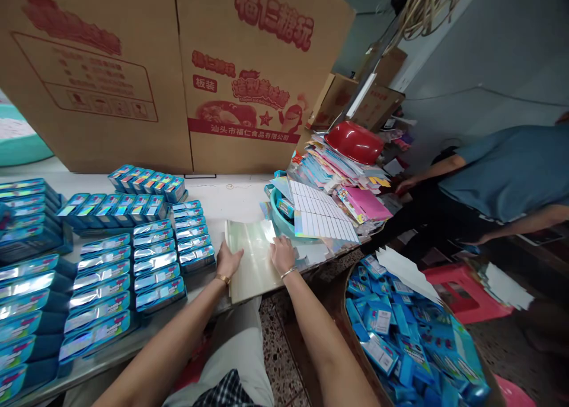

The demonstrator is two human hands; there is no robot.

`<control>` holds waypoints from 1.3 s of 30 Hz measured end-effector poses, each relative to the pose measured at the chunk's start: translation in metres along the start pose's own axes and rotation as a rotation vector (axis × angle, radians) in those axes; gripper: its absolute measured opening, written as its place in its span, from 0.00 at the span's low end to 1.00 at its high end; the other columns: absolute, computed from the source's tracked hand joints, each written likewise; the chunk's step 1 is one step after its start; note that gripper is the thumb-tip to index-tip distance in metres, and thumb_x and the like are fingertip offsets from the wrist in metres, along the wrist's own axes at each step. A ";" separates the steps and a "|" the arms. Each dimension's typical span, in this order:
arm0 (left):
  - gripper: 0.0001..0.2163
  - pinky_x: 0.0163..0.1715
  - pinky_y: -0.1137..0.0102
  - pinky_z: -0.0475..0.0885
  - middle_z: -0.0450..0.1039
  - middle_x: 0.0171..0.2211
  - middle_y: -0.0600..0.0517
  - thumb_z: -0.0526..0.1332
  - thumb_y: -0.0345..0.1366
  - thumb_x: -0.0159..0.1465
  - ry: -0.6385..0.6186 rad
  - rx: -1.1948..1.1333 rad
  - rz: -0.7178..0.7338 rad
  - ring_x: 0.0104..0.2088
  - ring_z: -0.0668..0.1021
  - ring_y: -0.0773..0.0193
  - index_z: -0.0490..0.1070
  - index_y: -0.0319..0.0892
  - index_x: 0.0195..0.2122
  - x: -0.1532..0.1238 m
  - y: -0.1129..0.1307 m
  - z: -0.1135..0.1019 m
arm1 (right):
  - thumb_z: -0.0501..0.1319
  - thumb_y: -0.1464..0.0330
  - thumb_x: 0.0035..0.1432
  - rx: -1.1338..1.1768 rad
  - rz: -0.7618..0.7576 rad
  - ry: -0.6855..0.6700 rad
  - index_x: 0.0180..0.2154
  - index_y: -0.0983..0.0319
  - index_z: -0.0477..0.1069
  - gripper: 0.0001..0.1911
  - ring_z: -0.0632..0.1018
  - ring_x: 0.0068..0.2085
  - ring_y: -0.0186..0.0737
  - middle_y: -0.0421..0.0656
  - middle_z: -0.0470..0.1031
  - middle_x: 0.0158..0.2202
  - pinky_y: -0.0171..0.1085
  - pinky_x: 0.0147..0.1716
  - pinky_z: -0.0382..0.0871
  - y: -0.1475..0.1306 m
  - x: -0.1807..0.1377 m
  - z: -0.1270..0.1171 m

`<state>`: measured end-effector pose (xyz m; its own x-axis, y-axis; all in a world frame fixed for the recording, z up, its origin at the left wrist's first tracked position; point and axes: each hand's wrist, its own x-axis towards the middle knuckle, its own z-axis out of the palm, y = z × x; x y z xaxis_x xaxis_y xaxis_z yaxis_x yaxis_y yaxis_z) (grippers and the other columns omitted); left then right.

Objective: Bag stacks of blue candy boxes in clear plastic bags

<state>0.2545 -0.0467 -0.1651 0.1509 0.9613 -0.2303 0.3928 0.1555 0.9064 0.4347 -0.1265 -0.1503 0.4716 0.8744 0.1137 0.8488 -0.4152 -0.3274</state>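
Observation:
A stack of see-through plastic sheets [253,262] lies at the table's front edge, its near end reaching over the edge. My left hand [228,261] grips the stack's left side, thumb on top. On the opposite side my right hand [283,254] holds the upper right edge, fingers curled around it. Left of the sheets stand rows of small blue boxes [157,265] with shiny tops. Just beyond my right hand is a teal basin [283,220] with blue boxes in it, partly covered by a white label sheet [322,211].
A large cardboard carton [178,117] walls off the table's back. Piled papers [331,167] and a red basin [355,141] stand at the right. Below, a big container holds many blue boxes [400,330]. Another person [511,176] is near a red stool [466,288].

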 end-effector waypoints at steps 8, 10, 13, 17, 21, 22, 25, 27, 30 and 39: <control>0.45 0.63 0.57 0.60 0.55 0.65 0.31 0.66 0.38 0.56 0.059 -0.026 0.179 0.65 0.62 0.46 0.40 0.34 0.68 -0.025 0.004 0.005 | 0.46 0.69 0.69 0.010 -0.129 0.175 0.53 0.58 0.71 0.19 0.71 0.47 0.45 0.48 0.74 0.44 0.38 0.45 0.63 -0.008 -0.010 -0.010; 0.46 0.66 0.54 0.53 0.48 0.68 0.29 0.66 0.38 0.56 0.096 0.042 0.267 0.69 0.53 0.43 0.39 0.32 0.68 -0.034 0.000 0.010 | 0.46 0.67 0.69 0.155 -0.128 0.221 0.49 0.60 0.72 0.18 0.72 0.49 0.45 0.49 0.75 0.44 0.38 0.48 0.63 -0.014 -0.011 -0.013; 0.45 0.68 0.51 0.45 0.41 0.69 0.29 0.65 0.41 0.58 0.109 0.083 0.351 0.70 0.46 0.42 0.39 0.31 0.69 -0.050 0.003 0.008 | 0.47 0.64 0.68 0.492 -0.042 0.220 0.43 0.61 0.70 0.15 0.77 0.43 0.43 0.47 0.77 0.40 0.39 0.45 0.67 -0.025 -0.012 -0.021; 0.44 0.68 0.54 0.46 0.38 0.71 0.35 0.62 0.45 0.62 0.156 0.012 0.560 0.71 0.45 0.49 0.35 0.37 0.70 -0.070 0.048 -0.032 | 0.51 0.58 0.66 0.928 0.026 0.190 0.38 0.59 0.64 0.12 0.78 0.30 0.39 0.41 0.76 0.30 0.37 0.35 0.72 -0.042 -0.020 -0.056; 0.44 0.67 0.47 0.41 0.47 0.70 0.40 0.68 0.46 0.56 0.150 0.077 0.814 0.70 0.47 0.44 0.46 0.41 0.69 -0.066 0.129 -0.102 | 0.57 0.56 0.62 1.076 -0.074 0.108 0.37 0.59 0.65 0.13 0.78 0.28 0.37 0.39 0.77 0.29 0.36 0.32 0.74 -0.061 -0.034 -0.122; 0.41 0.65 0.44 0.46 0.57 0.67 0.41 0.69 0.46 0.54 0.022 0.089 0.826 0.68 0.53 0.43 0.55 0.42 0.67 -0.060 0.147 -0.117 | 0.58 0.56 0.62 1.079 -0.098 0.087 0.37 0.59 0.65 0.13 0.79 0.28 0.37 0.40 0.77 0.28 0.36 0.31 0.74 -0.065 -0.037 -0.140; 0.22 0.52 0.53 0.71 0.80 0.43 0.43 0.68 0.46 0.56 -0.556 0.060 0.729 0.48 0.79 0.49 0.76 0.39 0.48 -0.047 0.189 -0.150 | 0.59 0.56 0.62 1.066 -0.152 0.045 0.37 0.60 0.67 0.14 0.79 0.27 0.36 0.40 0.78 0.28 0.35 0.29 0.74 -0.074 -0.042 -0.188; 0.16 0.38 0.63 0.77 0.81 0.31 0.45 0.67 0.45 0.56 -0.749 -0.012 0.641 0.32 0.81 0.58 0.79 0.37 0.38 -0.046 0.207 -0.163 | 0.60 0.56 0.61 1.061 -0.175 0.010 0.38 0.60 0.68 0.14 0.78 0.25 0.35 0.40 0.78 0.28 0.34 0.27 0.73 -0.076 -0.044 -0.212; 0.14 0.25 0.73 0.74 0.79 0.26 0.48 0.69 0.44 0.55 -0.659 -0.087 0.646 0.24 0.78 0.66 0.79 0.37 0.32 -0.060 0.229 -0.180 | 0.67 0.59 0.56 1.099 -0.204 -0.073 0.43 0.59 0.70 0.17 0.77 0.26 0.34 0.39 0.78 0.29 0.33 0.27 0.72 -0.075 -0.048 -0.234; 0.16 0.17 0.78 0.65 0.72 0.17 0.52 0.68 0.45 0.56 -0.360 -0.066 0.761 0.18 0.72 0.71 0.75 0.38 0.20 -0.108 0.262 -0.235 | 0.70 0.62 0.52 1.199 -0.216 -0.089 0.44 0.59 0.71 0.19 0.75 0.26 0.35 0.38 0.73 0.28 0.35 0.29 0.72 -0.090 -0.079 -0.234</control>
<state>0.1283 -0.0564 0.1807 0.6369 0.6803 0.3626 0.0150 -0.4812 0.8765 0.3775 -0.2170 0.0896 0.2903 0.9303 0.2240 0.1271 0.1945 -0.9726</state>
